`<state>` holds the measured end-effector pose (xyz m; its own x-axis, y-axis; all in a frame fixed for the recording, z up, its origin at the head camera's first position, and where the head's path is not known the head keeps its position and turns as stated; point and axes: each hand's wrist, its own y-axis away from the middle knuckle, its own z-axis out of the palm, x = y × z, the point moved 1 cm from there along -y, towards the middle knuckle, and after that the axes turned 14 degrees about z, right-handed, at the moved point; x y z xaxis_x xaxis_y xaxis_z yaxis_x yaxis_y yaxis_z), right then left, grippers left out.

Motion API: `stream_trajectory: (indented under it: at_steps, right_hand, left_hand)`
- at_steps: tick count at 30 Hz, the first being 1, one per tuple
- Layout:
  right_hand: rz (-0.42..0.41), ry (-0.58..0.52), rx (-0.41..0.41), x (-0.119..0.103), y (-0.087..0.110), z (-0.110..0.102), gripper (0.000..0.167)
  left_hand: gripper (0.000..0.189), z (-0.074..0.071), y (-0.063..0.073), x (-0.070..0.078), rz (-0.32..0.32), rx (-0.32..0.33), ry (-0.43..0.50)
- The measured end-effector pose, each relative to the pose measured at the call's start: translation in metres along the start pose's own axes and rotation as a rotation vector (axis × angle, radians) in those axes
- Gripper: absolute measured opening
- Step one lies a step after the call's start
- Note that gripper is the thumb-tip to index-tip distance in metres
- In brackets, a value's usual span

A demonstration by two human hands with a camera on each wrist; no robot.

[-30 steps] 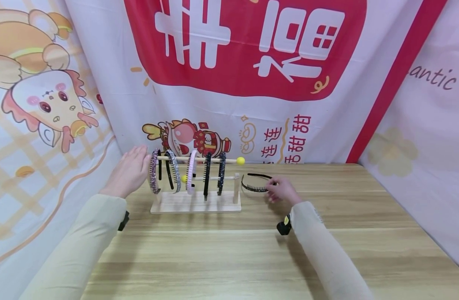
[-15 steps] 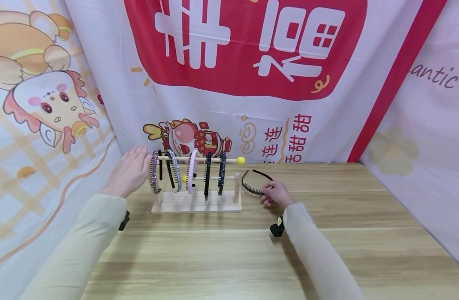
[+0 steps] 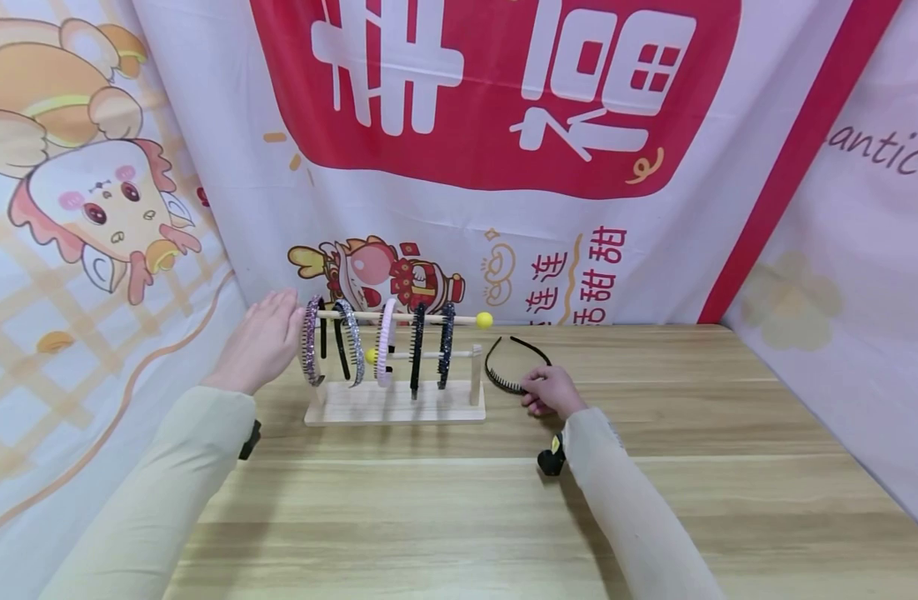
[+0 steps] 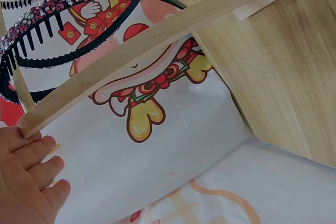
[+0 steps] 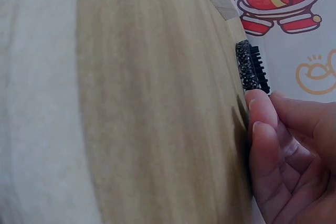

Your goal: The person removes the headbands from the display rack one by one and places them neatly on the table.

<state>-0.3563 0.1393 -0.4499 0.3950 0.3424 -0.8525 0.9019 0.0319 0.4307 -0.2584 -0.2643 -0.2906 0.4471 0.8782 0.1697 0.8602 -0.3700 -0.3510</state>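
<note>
My right hand point(image 3: 552, 392) pinches a black toothed headband point(image 3: 502, 383) near the table, to the right of a wooden headband stand point(image 3: 395, 410). In the right wrist view, the headband's glittery outer face point(image 5: 245, 65) and comb teeth show beyond the thumb and fingertips. My left hand point(image 3: 260, 343) rests against the stand's left end. The left wrist view has its extended fingers point(image 4: 44, 174) at the tip of the upright post point(image 4: 131, 56). On the upper bar hang a pink-purple glitter headband point(image 3: 307, 346), a silver one point(image 3: 351, 346), a pale pink one point(image 3: 385, 346) and dark ones point(image 3: 416, 350).
Yellow balls cap the upper bar point(image 3: 485, 320) and the lower bar point(image 3: 371, 356). Wood-grain tabletop point(image 3: 459, 508) stretches in front of the stand. A printed cloth point(image 3: 429, 179) hangs close behind, with another cloth point(image 3: 92, 350) along the left side.
My right hand has moved slightly left and nearer me with the black headband, whose free ends have swung round to point toward the back cloth. The left hand stays at the stand.
</note>
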Motion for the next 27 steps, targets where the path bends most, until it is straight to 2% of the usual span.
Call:
stream_trajectory:
  at_steps: [14, 20, 27]
  right_hand:
    - [-0.032, -0.021, -0.014, -0.008, 0.000, -0.008, 0.017]
    - [-0.079, -0.003, -0.015, -0.028, 0.006, -0.017, 0.024]
    - [-0.146, 0.079, 0.004, -0.058, 0.015, -0.029, 0.029]
  left_hand:
    - [0.058, 0.000, -0.001, 0.000, -0.007, 0.005, 0.011]
    - [0.058, 0.000, 0.000, 0.000, -0.004, 0.003, 0.014]
    - [0.058, 0.000, 0.000, 0.000, -0.005, -0.005, 0.014]
